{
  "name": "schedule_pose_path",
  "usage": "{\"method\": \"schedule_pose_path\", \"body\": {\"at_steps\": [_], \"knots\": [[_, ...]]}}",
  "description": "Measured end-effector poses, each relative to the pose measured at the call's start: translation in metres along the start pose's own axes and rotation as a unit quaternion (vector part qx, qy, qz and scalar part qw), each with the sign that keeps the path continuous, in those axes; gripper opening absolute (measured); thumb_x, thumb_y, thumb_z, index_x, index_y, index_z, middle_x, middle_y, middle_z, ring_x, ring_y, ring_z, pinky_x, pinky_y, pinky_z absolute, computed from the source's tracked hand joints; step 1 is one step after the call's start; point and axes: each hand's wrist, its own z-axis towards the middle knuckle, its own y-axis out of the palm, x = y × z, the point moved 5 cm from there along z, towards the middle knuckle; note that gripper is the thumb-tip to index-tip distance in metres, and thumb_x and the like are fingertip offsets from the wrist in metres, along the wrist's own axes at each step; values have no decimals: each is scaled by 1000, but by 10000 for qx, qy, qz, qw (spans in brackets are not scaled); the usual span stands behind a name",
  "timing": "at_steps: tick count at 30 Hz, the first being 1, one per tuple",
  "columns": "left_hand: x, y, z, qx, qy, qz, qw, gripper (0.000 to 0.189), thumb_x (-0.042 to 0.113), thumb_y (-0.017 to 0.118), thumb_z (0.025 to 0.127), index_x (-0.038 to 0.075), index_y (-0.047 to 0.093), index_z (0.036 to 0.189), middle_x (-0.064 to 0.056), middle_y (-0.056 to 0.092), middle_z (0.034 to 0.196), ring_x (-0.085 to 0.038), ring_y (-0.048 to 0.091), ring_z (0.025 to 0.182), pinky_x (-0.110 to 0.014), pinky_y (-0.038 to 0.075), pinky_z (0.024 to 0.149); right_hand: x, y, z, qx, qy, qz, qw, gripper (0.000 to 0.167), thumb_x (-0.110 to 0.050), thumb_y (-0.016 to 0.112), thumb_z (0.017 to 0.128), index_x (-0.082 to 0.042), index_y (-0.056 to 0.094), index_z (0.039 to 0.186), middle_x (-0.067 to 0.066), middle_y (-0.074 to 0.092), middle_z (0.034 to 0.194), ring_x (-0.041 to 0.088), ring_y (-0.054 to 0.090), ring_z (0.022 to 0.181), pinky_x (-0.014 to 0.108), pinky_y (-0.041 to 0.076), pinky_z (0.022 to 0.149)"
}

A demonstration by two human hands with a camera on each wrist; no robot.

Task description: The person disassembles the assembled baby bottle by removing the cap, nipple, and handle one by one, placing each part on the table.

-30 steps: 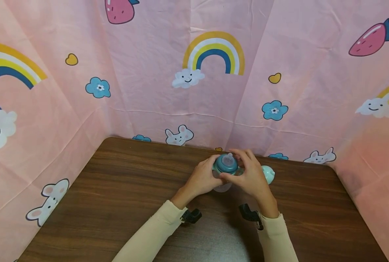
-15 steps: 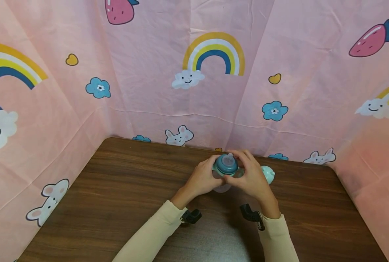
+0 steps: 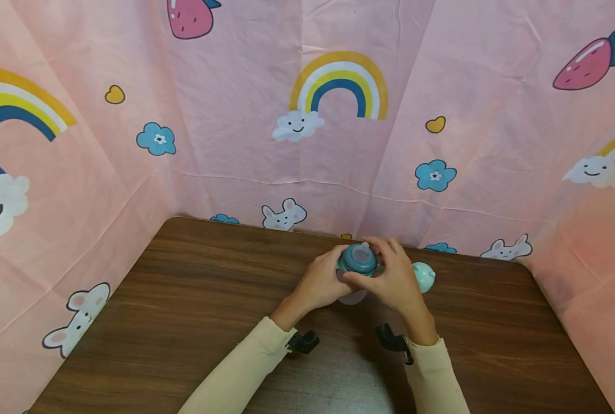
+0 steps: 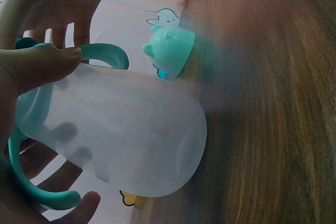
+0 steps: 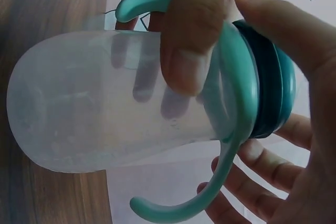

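A clear baby bottle (image 4: 131, 129) is held upright near the back of the table, and I cannot tell whether its base touches the wood. It has a mint handle ring with two curved handles (image 5: 178, 211). My left hand (image 3: 320, 280) grips the bottle below the collar, thumb and fingers around its upper body. My right hand (image 3: 397, 279) holds the dark teal collar (image 3: 359, 261) between thumb and fingers. A clear nipple (image 3: 361, 252) points up from the collar. Right of my right hand, a mint animal-eared cap (image 3: 424, 277) stands on the table.
The brown wooden table (image 3: 209, 316) ends just behind the bottle. A pink printed cloth (image 3: 235, 115) hangs along its back and sides. Black camera mounts (image 3: 303, 342) sit on both wrists, above the tabletop.
My right thumb shifted rightward along the collar's front, then back left, with the right wrist turning slightly. The left hand, bottle and cap stayed nearly in place.
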Motion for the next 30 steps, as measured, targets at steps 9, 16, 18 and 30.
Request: {"method": "schedule_pose_path", "body": {"at_steps": [9, 16, 18, 30], "knots": [[1, 1, 1, 15, 33, 26, 10000, 77, 18, 92, 90, -1, 53, 154, -19, 67, 144, -35, 66, 131, -53, 53, 110, -2, -2, 0, -97, -288, 183, 9994, 72, -30, 96, 84, -7, 67, 145, 12, 64, 121, 31, 65, 108, 59, 61, 93], [1, 0, 1, -13, -19, 8, 10000, 77, 16, 91, 90, -1, 53, 155, -20, 66, 145, -37, 66, 132, -54, 53, 111, -1, -3, 0, -96, -221, 168, 9996, 78, -32, 100, 80, -8, 66, 145, 12, 65, 123, 31, 64, 112, 60, 60, 95], [1, 0, 1, 6, 16, -7, 10000, 77, 15, 91, 90, -2, 53, 154, -20, 66, 145, -37, 66, 131, -54, 53, 111, -1, -3, 0, -85, -166, 122, 9998, 79, -33, 101, 79, -8, 66, 145, 12, 65, 122, 31, 63, 110, 59, 59, 95], [0, 0, 0, -41, -13, 70, 10000, 77, 22, 92, 92, -2, 52, 154, -19, 67, 144, -36, 66, 130, -54, 54, 110, -4, -3, 0, 9, -360, 1, 9994, 73, -29, 99, 81, -4, 68, 142, 12, 66, 118, 32, 62, 108, 55, 59, 91]]}}
